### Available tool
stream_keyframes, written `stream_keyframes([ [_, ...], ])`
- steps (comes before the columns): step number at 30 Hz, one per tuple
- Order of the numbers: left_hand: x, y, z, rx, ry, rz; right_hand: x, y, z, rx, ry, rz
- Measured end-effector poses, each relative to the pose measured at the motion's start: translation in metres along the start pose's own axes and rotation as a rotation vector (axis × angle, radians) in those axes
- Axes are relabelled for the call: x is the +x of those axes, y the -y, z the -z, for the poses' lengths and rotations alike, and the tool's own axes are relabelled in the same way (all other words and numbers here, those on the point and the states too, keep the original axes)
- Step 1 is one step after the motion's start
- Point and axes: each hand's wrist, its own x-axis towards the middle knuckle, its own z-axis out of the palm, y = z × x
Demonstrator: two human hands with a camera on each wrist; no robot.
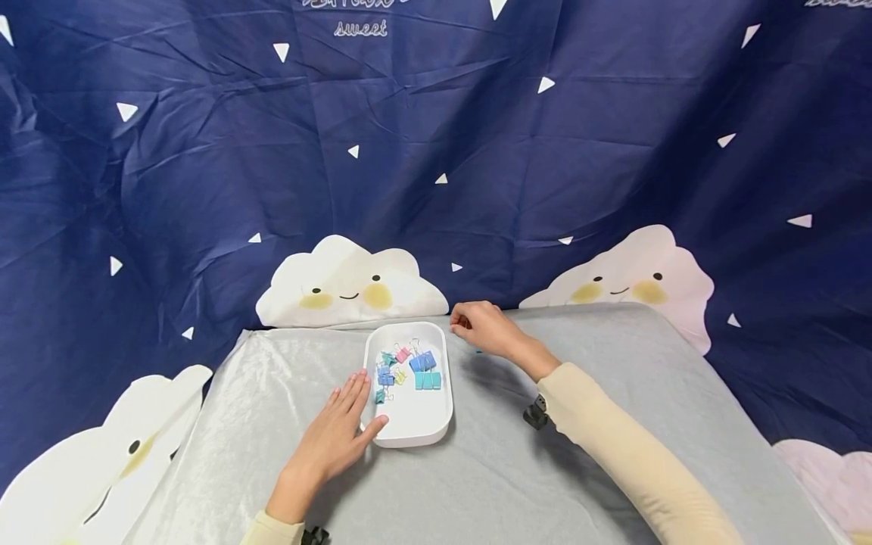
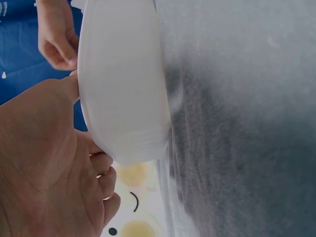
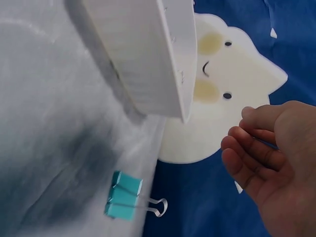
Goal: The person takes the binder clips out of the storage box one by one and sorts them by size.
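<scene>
A white tray [image 1: 412, 433] holds several binder clips, among them a teal binder clip [image 1: 428, 381], a blue one [image 1: 423, 362] and a pink one [image 1: 403, 354]. My left hand [image 1: 335, 431] rests on the tray's left rim with straight fingers, its thumb over the near corner. Beyond the tray's right side hovers my right hand [image 1: 489, 328], its fingers loosely bent with nothing visible between them. Below that hand, another teal binder clip [image 3: 123, 195] lies on the grey cloth; in the head view the hand hides most of it.
Grey velvety cloth [image 1: 490, 484] covers the table under the tray. Behind the table hangs a dark blue curtain [image 1: 409, 98] printed with clouds and white triangles. Smaller clips lie in the tray's left half, including a yellow one [image 1: 400, 377].
</scene>
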Motion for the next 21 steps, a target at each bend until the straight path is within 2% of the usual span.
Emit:
stream_keyframes([
  [9, 0.000, -0.001, 0.000, 0.003, 0.007, 0.004, 0.016, 0.026, -0.006, -0.065, 0.103, 0.078],
  [21, 0.000, -0.001, 0.001, -0.004, 0.006, 0.001, 0.029, 0.057, -0.025, -0.195, 0.252, 0.203],
])
